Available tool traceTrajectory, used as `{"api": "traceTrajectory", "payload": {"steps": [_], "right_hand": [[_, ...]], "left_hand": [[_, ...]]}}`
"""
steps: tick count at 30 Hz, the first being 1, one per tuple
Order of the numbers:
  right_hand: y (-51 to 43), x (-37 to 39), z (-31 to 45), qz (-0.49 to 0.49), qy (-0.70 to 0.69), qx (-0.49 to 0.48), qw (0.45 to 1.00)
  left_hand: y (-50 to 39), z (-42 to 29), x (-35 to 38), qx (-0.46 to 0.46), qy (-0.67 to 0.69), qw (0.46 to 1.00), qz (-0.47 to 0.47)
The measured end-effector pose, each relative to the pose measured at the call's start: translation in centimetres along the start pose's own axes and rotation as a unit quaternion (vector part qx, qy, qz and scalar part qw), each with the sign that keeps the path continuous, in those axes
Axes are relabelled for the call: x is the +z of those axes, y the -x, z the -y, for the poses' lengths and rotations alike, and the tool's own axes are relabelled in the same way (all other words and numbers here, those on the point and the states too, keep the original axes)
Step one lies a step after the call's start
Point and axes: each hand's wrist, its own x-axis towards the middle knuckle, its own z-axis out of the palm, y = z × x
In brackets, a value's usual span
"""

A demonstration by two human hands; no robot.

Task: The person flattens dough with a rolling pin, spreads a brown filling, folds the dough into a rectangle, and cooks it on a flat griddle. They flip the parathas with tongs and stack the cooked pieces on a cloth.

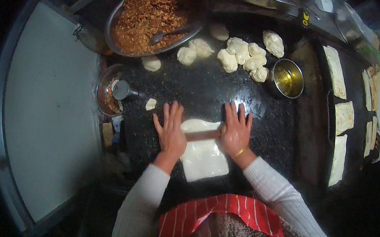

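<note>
A wooden rolling pin (203, 135) lies across a flattened sheet of dough (204, 162) on the dark speckled worktop in front of me. My left hand (172, 130) rests palm down over the pin's left end, its fingers stretched out and apart. At the other end, my right hand (236, 132) is also palm down with straight, spread fingers, and a gold-coloured band circles its wrist. Both palms cover the ends of the pin. The dough spreads in front of and behind it. A small scrap of dough (151, 104) sits just beyond my left fingers.
Several dough balls (241, 52) lie at the back, near a large metal bowl of reddish-brown filling (151, 17) with a spoon. A metal bowl of yellow oil (287, 78) stands right. Flatbreads (344, 116) cook on a griddle (356, 133). A shaker (121, 90) tops a bowl at left.
</note>
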Motion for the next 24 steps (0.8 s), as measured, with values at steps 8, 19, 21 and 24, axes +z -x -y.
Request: {"api": "traceTrajectory", "payload": {"steps": [8,19,21,24], "right_hand": [[-1.9,0.7,-0.4,-0.066,-0.039,-0.012,0.997],[-7.4,-2.2,1.0,-0.122,-0.036,-0.007,0.992],[-8.1,-2.4,0.7,-0.105,-0.065,-0.013,0.992],[-5.9,-0.5,-1.8,-0.139,-0.058,-0.181,0.972]], "left_hand": [[-1.2,0.0,0.0,0.004,0.050,0.999,-0.019],[-6.1,0.8,-0.9,0.049,0.011,0.972,-0.230],[-6.9,1.2,-0.4,0.010,0.106,0.966,-0.237],[-5.1,2.4,1.5,-0.071,0.273,0.952,-0.116]]}}
